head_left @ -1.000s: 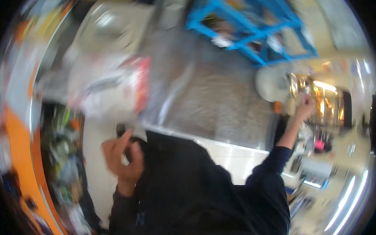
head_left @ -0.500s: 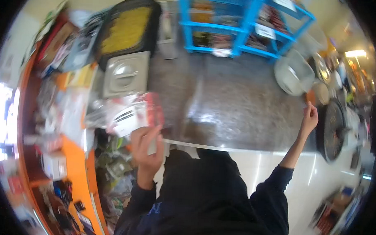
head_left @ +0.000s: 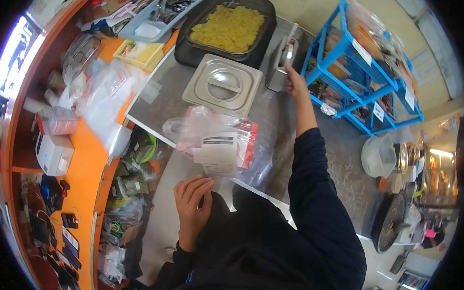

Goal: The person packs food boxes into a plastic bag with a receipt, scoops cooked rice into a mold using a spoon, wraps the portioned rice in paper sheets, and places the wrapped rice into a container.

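My right hand (head_left: 296, 85) reaches to the back of the metal counter (head_left: 273, 121), its fingers closed at the front end of a narrow metal container (head_left: 279, 70); what they grip there is too small to make out. My left hand (head_left: 193, 202) is in front of the counter edge with curled fingers, just below a printed receipt (head_left: 219, 152). The receipt lies on a clear plastic bag with a red-edged packet (head_left: 248, 140). Behind the bag sits a square metal pan with a handled lid (head_left: 224, 86).
A black tray of yellow food (head_left: 228, 28) stands at the back. Blue stacked baskets (head_left: 342, 72) hold packets. At right are a white tub (head_left: 379, 156) and a round black pan (head_left: 390, 222). An orange counter (head_left: 82, 191) runs along the left, over shelved bags.
The view has turned toward the left side of the counter. My right hand has moved from the tubs at the right to the narrow metal container. My left hand remains near the bag.
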Motion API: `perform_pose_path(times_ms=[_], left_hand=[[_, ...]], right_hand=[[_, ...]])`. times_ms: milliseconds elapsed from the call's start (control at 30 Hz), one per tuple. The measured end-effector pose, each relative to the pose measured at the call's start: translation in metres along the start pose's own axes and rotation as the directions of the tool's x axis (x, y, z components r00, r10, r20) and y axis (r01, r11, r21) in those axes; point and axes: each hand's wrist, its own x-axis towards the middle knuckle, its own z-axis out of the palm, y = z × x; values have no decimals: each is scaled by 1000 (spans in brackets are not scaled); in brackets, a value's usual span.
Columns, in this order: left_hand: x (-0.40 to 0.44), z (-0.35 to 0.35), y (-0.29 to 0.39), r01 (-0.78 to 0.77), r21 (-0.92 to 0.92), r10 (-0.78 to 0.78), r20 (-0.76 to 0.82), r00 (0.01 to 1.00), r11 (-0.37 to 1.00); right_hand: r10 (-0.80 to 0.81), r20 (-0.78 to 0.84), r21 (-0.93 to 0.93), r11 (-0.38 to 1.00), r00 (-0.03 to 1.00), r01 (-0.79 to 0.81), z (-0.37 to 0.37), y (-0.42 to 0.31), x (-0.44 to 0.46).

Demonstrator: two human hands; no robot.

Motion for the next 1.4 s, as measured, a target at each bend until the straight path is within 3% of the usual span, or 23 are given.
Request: perform_pose_path(times_ms=[33, 133, 167, 267, 367, 433, 500, 567, 633, 733, 833, 933, 1033, 1100, 1200, 1233, 1300, 1367, 1400], left_hand=[[-2, -1, -3, 20, -19, -19, 7, 1000, 1000], [3, -4, -9, 15, -44, -13, 43, 999, 999], [5, -7, -11, 1, -41, 1, 59, 998, 999], [22, -2, -16, -36, -52, 41, 100, 994, 998], [38, 8, -14, -118, -102, 131, 128, 983, 988], [31, 10, -9, -116, -147, 140, 167, 976, 982], [35, 19, -10, -107, -191, 138, 155, 978, 976], [32, 32, -12, -50, -212, 75, 111, 991, 976], [30, 41, -14, -23, -216, 41, 78, 996, 976], [29, 48, -17, 11, -190, 3, 72, 997, 982], [26, 57, -20, 77, -165, -63, 89, 994, 983], [26, 60, -25, 39, -149, -26, 88, 996, 988], [25, 60, -32, -16, -147, 32, 110, 993, 989], [34, 56, -29, -81, -131, 97, 126, 987, 988], [36, 47, -22, -119, -192, 148, 143, 979, 974], [38, 42, -12, -172, -133, 183, 76, 980, 976], [27, 44, 11, -268, -301, 279, -8, 960, 915], [6, 50, 45, -358, -483, 398, -20, 917, 799], [-4, 58, 66, -400, -589, 492, -5, 871, 702]], right_hand=[[27, -54, -7, 1000, 998, -27, 6, -6, -4], [-276, -237, -68, 961, 931, 268, 25, -13, -28], [-303, -206, 19, 950, 931, 313, 24, -17, -51], [-266, -182, -407, 897, 947, 174, 23, 50, -52], [-239, 21, -614, 763, 971, 201, -9, 63, -62], [-198, 343, -419, 842, 918, 338, -7, 3, -146], [-40, 704, -237, 928, 709, 288, 0, -28, -217], [23, 818, -333, 832, 574, 443, 26, -37, -264], [55, 879, -413, 585, 474, 698, 51, -31, -274], [-177, 777, -551, 272, 604, 789, 76, 4, -268], [-202, 677, -725, -22, 707, 688, 83, 6, -278], [-138, 561, -818, 60, 816, 572, 67, -1, -281], [-250, 420, -898, 28, 873, 440, 32, 10, -278], [-476, 243, -959, 11, 845, 282, -1, 38, -278], [-351, 3, -969, 230, 936, 90, -44, 45, -315], [-265, -77, -937, 349, 961, 21, -58, 53, -329], [-68, -210, -820, 555, 975, -138, -87, 81, -362], [-90, -234, -748, 653, 968, -120, -112, 125, -401], [-2, -165, -737, 665, 986, -122, -133, 158, -418]])
